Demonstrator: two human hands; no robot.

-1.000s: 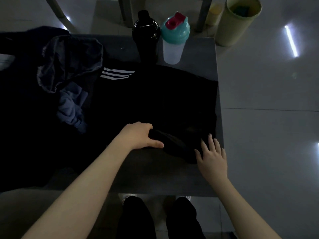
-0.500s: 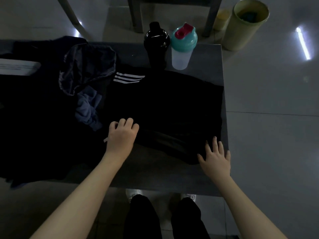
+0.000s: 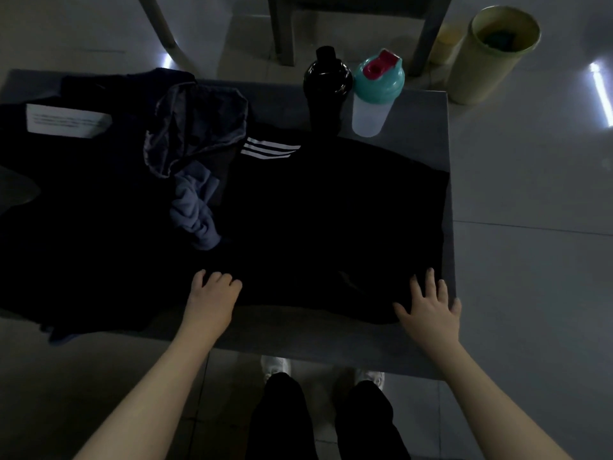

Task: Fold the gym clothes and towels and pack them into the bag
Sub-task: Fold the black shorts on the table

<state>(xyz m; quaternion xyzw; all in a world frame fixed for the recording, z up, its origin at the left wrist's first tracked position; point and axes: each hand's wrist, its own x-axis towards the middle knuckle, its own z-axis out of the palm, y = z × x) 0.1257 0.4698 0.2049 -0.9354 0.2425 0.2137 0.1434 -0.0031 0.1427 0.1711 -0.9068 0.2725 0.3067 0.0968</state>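
A black garment (image 3: 331,220) with three white stripes lies spread flat on the right half of the grey table (image 3: 331,340). My left hand (image 3: 212,295) sits at the garment's near edge, left of middle, its fingers curled into the cloth. On the near right corner my right hand (image 3: 428,303) presses flat with spread fingers. A crumpled grey-blue cloth (image 3: 195,214) and a dark grey garment (image 3: 199,127) lie left of the stripes. More dark fabric (image 3: 83,210) with a white label (image 3: 66,122) covers the table's left side; the dim light hides what it is.
A black bottle (image 3: 326,91) and a clear shaker with a teal lid (image 3: 376,94) stand at the table's far edge. A green bin (image 3: 491,51) and chair legs (image 3: 285,28) are on the floor beyond. My legs (image 3: 325,419) are below the near edge.
My left hand let go of a raised fold near the middle and moved left to the garment's near edge. The fold now lies flatter. My right hand stayed on the right corner.
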